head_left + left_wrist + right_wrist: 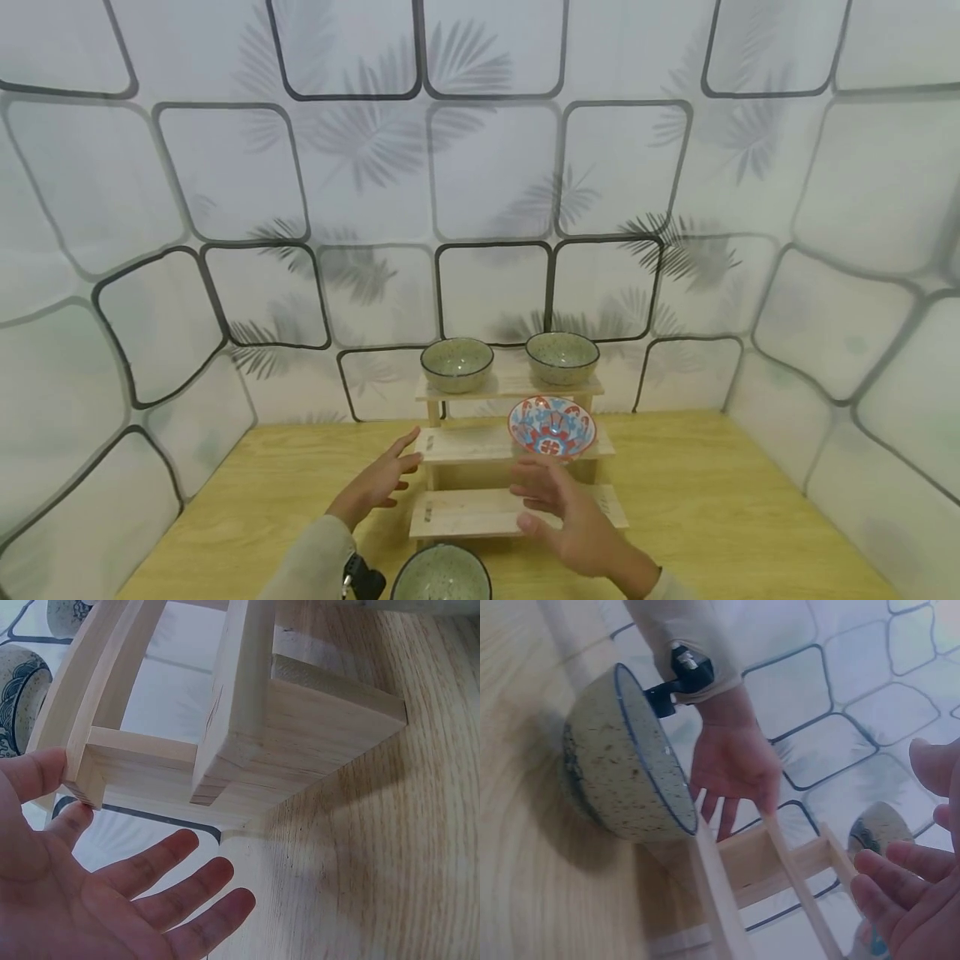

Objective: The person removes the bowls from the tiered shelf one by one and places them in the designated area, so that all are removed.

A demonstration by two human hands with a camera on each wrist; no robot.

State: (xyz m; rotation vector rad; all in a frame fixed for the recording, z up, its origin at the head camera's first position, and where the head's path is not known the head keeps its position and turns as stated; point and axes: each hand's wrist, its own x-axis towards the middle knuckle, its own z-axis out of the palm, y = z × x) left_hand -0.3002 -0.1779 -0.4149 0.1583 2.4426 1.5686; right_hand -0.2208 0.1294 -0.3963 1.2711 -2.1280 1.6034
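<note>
A three-tier wooden stand point(468, 445) rises in steps in front of the patterned wall. My left hand point(380, 479) is at the left end of its middle board, thumb and forefinger right at the board's corner in the left wrist view, other fingers spread. My right hand point(566, 517) hovers over the stand's right side, fingers loosely bent with nothing between them. Just beyond its fingertips, a red, white and blue patterned bowl point(552, 427) sits on the middle tier. Two speckled green bowls, one left point(457, 367) and one right point(562, 360), stand on the top tier.
Another speckled green bowl point(442, 575) with a dark rim stands on the wood-grain table point(720, 508), close in front of the stand. A leaf-and-square patterned cloth wall point(495, 183) encloses the back and sides. A black wrist device point(364, 577) is strapped to the left sleeve.
</note>
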